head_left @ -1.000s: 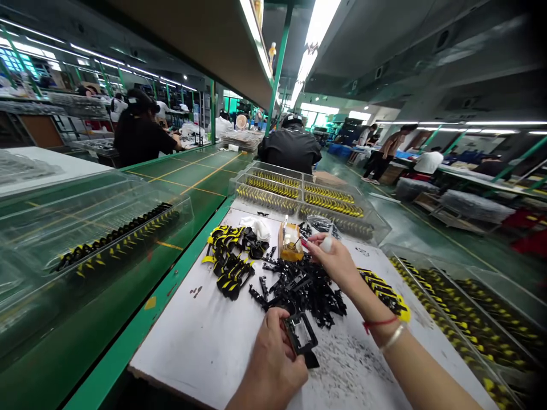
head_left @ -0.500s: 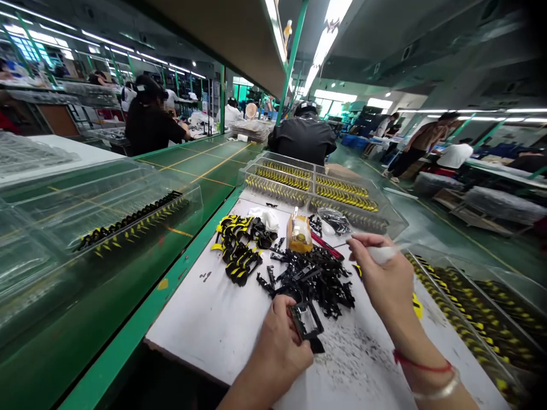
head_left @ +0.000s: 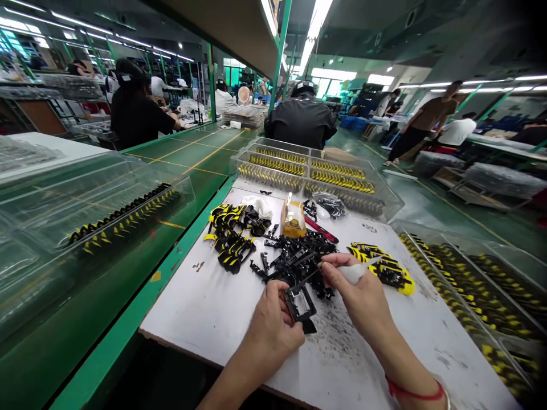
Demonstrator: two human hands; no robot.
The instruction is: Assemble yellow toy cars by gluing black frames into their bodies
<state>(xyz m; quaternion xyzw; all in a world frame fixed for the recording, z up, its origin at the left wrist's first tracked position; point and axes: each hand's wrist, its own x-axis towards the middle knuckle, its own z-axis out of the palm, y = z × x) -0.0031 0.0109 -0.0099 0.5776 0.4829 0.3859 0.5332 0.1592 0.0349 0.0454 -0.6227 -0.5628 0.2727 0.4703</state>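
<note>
My left hand (head_left: pixel 273 322) grips a small black plastic frame (head_left: pixel 309 327) by its left and lower edges, tilted above the white board. In my right hand (head_left: pixel 365 302) is a white squeeze bottle (head_left: pixel 354 274) with a tapered tip pointing up and right. A thin dark rod-like tool (head_left: pixel 311 275) is pinched between my right thumb and fingertips, its end near the frame's upper edge; whether it touches cannot be made out. Behind both hands lies a heap of small black plastic parts (head_left: pixel 294 253).
Black-and-yellow parts lie at left (head_left: pixel 233 239) and right (head_left: pixel 380 267) on the white board (head_left: pixel 188 307). A yellow-based container (head_left: pixel 294 221) and red tool (head_left: pixel 322 229) stand behind the heap. Clear trays hold parts at the back (head_left: pixel 307 188), right (head_left: pixel 465 302) and left (head_left: pixel 128 222).
My right hand has moved left and down, bringing the thin tool to the frame and uncovering the black-and-yellow parts at right. My left hand still holds the frame. The view has shifted slightly.
</note>
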